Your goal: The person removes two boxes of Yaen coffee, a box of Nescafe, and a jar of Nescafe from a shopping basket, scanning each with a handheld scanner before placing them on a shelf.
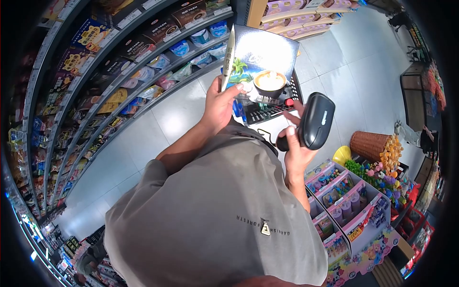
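My left hand [221, 103] is closed on the lower left corner of a box [260, 57] with a coffee cup picture and palm trees on its front. Glare washes out the upper part of that face. To the right, my right hand [299, 150] grips a black handheld scanner [317, 120], its rounded head turned up toward the camera. Box and scanner are apart. Beneath the box, partly hidden by it, is a black basket [267, 115] with slotted sides and a few items in it.
Curved-looking shelves [129, 62] of packaged goods fill the left side. More shelving [301, 19] stands at the top. A display bin [342, 205] of small goods, a wicker basket [368, 145] and colourful flowers [377, 174] are at the lower right.
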### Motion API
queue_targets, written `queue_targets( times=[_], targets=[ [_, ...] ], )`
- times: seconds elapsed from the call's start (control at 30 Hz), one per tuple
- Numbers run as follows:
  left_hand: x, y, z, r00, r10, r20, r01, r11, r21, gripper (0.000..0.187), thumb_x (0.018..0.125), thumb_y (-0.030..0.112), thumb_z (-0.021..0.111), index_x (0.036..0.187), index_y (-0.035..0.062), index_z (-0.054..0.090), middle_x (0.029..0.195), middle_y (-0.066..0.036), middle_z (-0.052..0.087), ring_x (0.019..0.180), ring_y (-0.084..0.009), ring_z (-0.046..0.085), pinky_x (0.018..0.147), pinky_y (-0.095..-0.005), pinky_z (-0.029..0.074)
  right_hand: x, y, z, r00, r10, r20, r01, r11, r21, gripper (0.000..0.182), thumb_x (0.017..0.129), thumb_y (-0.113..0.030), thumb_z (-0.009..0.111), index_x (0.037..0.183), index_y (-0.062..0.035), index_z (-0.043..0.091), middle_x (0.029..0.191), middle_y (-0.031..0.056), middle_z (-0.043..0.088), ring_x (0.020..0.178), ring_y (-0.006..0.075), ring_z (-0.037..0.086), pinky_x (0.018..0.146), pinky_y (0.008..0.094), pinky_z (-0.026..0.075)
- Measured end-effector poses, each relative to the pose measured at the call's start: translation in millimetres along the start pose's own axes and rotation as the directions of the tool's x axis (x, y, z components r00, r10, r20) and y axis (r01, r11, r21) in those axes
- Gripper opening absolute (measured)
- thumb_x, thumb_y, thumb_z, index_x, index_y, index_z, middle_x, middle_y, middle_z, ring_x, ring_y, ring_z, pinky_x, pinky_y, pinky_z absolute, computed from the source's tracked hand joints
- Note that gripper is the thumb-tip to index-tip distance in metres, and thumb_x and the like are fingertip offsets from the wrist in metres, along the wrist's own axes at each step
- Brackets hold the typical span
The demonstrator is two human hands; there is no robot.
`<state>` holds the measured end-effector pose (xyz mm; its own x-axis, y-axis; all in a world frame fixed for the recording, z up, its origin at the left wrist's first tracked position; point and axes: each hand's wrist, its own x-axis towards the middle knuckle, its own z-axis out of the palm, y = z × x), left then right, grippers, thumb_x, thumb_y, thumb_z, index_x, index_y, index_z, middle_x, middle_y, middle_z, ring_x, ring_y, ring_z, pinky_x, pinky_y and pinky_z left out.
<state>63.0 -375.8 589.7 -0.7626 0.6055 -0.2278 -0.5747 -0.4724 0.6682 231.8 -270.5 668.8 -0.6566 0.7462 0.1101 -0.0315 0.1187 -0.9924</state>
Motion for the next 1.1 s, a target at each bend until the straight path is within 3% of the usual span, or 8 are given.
queue_targets(
  times=[0.07,0.13,0.27,0.37,0.5,0.63,0.87,1.1],
  targets=[
    [-7.8,3.5,-1.2,1.0,0.015,0.015,-0.015,1.0,0.007,0.035,0.086,-0.001,0.06,0.12,-0.0008,0.049,0.113,-0.012,0.062,0.106,-0.0185,0.059,0.097,-0.0375,0.045,6.8,11.0,4.6,0.995,-0.017,-0.1,0.027,0.995,0.098,0.06,0.087,-0.011,0.064,0.138,0.007,0.037,0.129,0.0271,0.053,0.105,0.0294,0.063,0.059,0.027,0.055],
    [-14.8,11.0,3.1,0.996,-0.052,0.067,0.059,0.992,-0.113,0.037,0.088,0.001,0.059,0.123,0.0006,0.048,0.115,-0.011,0.061,0.106,-0.0191,0.06,0.097,-0.0376,0.045,12.1,17.1,7.5,0.984,0.055,-0.172,-0.032,0.99,0.137,0.051,0.086,-0.004,0.065,0.133,0.0041,0.046,0.12,0.0177,0.061,0.08,0.0154,0.063,0.064,0.0259,0.052],
    [-27.3,11.8,3.6,0.995,-0.078,0.07,0.085,0.99,-0.113,0.036,0.09,0.006,0.057,0.125,0.0032,0.051,0.121,-0.01,0.06,0.114,-0.0222,0.056,0.104,-0.047,0.039,15.5,32.7,-0.3,0.985,0.151,-0.082,-0.141,0.982,0.125,0.051,0.087,-0.015,0.068,0.129,0.0056,0.048,0.12,0.0213,0.06,0.094,0.022,0.064,0.057,0.0276,0.054],
    [-34.5,10.1,-1.0,0.993,-0.108,0.053,0.113,0.989,-0.094,0.04,0.09,0.006,0.056,0.129,0.0016,0.048,0.123,-0.011,0.058,0.116,-0.023,0.055,0.106,-0.0472,0.038,14.4,31.1,8.9,0.98,0.182,-0.073,-0.155,0.946,0.286,0.04,0.085,-0.013,0.071,0.119,0.0042,0.055,0.1,0.0142,0.066,0.072,0.0147,0.061,0.055,0.0282,0.051],
    [-38.3,13.0,7.0,0.987,-0.128,0.097,0.139,0.983,-0.116,0.036,0.09,0.003,0.056,0.124,0.0017,0.047,0.121,-0.011,0.06,0.113,-0.0212,0.057,0.1,-0.0431,0.043,7.8,41.7,7.4,0.956,0.282,-0.075,-0.259,0.939,0.227,0.031,0.08,-0.004,0.075,0.105,0.0018,0.058,0.084,0.0076,0.063,0.063,0.0144,0.06,0.055,0.0278,0.051],
    [-33.9,7.1,-2.4,0.979,-0.132,0.156,0.149,0.983,-0.108,0.044,0.091,0.005,0.055,0.133,0.0021,0.044,0.127,-0.011,0.056,0.12,-0.0221,0.052,0.108,-0.0441,0.035,6.5,35.5,10.2,0.952,0.286,-0.108,-0.256,0.939,0.23,0.032,0.08,-0.003,0.074,0.106,0.0021,0.058,0.085,0.0084,0.063,0.064,0.0142,0.06,0.054,0.0275,0.051],
    [-20.4,19.6,-11.2,0.984,-0.084,0.16,0.091,0.995,-0.036,0.043,0.092,0.003,0.055,0.133,0.0022,0.042,0.126,-0.008,0.056,0.116,-0.017,0.054,0.102,-0.0386,0.04,9.4,16.7,39.3,0.953,0.206,-0.223,-0.163,0.966,0.199,0.04,0.076,-0.002,0.077,0.112,0.0022,0.059,0.086,0.0013,0.063,0.07,0.0083,0.057,0.064,0.0234,0.048],
    [16.5,46.5,-47.7,0.971,-0.098,0.217,0.107,0.994,-0.029,0.046,0.102,0.036,0.04,0.137,0.0057,0.04,0.134,-0.009,0.051,0.122,-0.0221,0.051,0.101,-0.0412,0.042,0.0,-5.5,97.4,0.981,0.09,-0.173,-0.08,0.995,0.064,0.043,0.067,0.0,0.086,0.102,0.0008,0.062,0.09,0.0019,0.065,0.076,0.0099,0.059,0.069,0.0235,0.049]
  ],
)
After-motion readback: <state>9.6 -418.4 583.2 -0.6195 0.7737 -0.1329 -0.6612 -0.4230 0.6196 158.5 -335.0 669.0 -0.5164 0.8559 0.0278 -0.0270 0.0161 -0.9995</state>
